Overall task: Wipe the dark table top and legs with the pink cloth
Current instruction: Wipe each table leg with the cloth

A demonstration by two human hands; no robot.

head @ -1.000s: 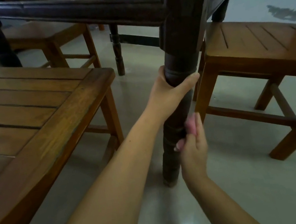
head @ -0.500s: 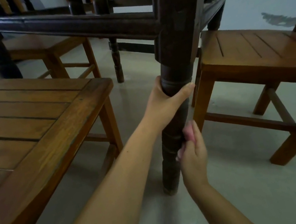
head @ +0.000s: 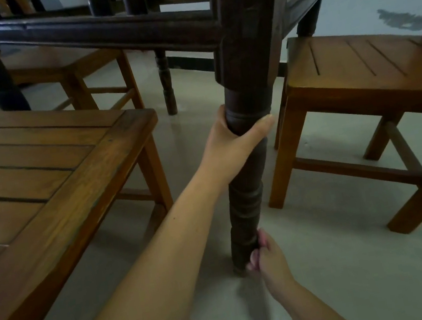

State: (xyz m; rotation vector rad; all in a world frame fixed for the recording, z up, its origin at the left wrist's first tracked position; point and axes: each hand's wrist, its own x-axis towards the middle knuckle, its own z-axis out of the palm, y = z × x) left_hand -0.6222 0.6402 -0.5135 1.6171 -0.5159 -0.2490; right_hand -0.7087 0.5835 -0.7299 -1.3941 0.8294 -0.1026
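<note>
A dark turned table leg (head: 247,204) drops from the dark table frame (head: 91,37) to the pale floor. My left hand (head: 231,140) grips the leg high up, just under its square block, thumb across the front. My right hand (head: 268,258) is low at the foot of the leg and holds the pink cloth (head: 254,258) against the wood; only small bits of cloth show between the fingers. The table top is out of view above.
A brown slatted seat (head: 40,170) fills the left side, close to my left forearm. Another brown wooden chair (head: 362,75) stands right of the leg. A third seat (head: 56,62) and further dark legs (head: 166,84) are behind. Glossy tiled floor (head: 358,261) lies below.
My right hand has slid down the leg with the cloth, from mid-height to near the foot. My left hand keeps its grip near the top. The view has tilted slightly.
</note>
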